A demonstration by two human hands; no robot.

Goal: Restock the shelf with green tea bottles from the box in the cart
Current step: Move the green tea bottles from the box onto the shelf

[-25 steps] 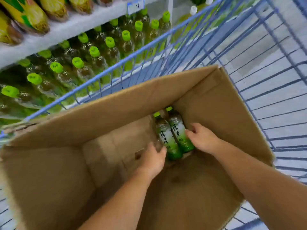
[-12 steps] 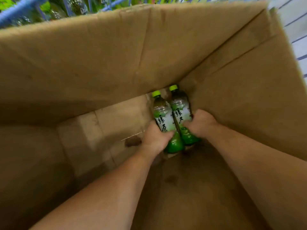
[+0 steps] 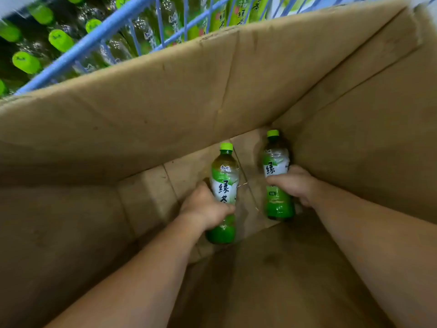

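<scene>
Deep in box [image 3: 165, 114], left hand [image 3: 204, 208] round left bottle [image 3: 224, 178], right hand [image 3: 295, 183] round corner bottle [image 3: 275, 162].

Matt creased cardboard box [image 3: 165, 119], glossy clear-plastic bottles [image 3: 224, 185] (paper-look labels), painted-metal cart [image 3: 78, 49].

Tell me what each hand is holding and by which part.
The left hand grips one green tea bottle around its lower label; the right hand grips the other bottle around its middle.
</scene>
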